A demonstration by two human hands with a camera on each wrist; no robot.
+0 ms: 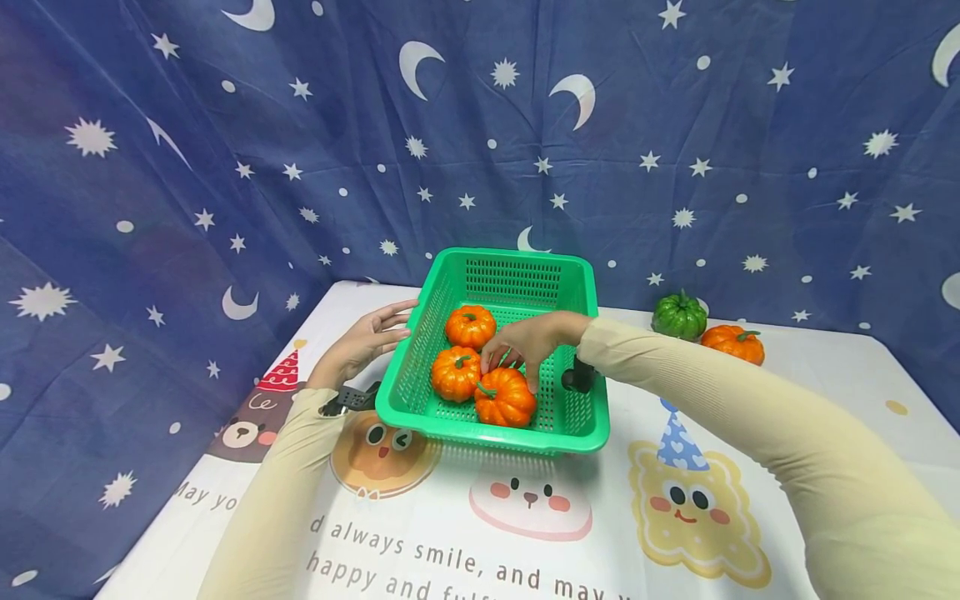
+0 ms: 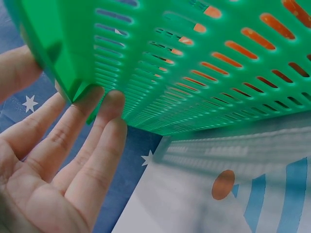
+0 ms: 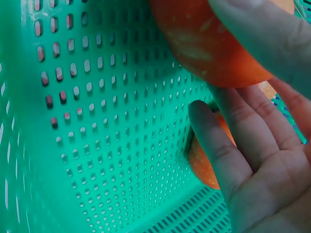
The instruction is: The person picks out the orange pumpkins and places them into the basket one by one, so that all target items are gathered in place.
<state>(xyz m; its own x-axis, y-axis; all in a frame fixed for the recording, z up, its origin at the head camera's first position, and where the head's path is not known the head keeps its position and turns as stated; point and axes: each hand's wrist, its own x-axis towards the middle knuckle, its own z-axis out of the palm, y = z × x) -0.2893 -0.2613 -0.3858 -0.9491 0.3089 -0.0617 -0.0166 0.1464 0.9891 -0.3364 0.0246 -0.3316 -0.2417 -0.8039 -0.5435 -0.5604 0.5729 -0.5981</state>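
Observation:
A green plastic basket (image 1: 491, 431) with slotted walls holds three orange pumpkins. My right hand (image 1: 528, 340) reaches inside from the right and grips the front pumpkin (image 1: 507, 404), thumb on one side and fingers on the other; in the right wrist view this pumpkin (image 3: 209, 53) lies between thumb and fingers. Another pumpkin (image 1: 454, 377) sits just left of it, and a third pumpkin (image 1: 470, 325) lies farther back. At the basket's left rim, the fairly straight fingers of my left hand (image 1: 367, 340) touch the edge; the left wrist view shows this hand (image 2: 63, 155) against the rim's underside.
On the right, near the back edge of the table, a green pumpkin (image 1: 679, 317) stands beside another orange pumpkin (image 1: 733, 342). A white tablecloth (image 1: 420, 533) with cartoon prints covers the table. Behind it hangs a blue curtain (image 1: 480, 125) with moons and stars.

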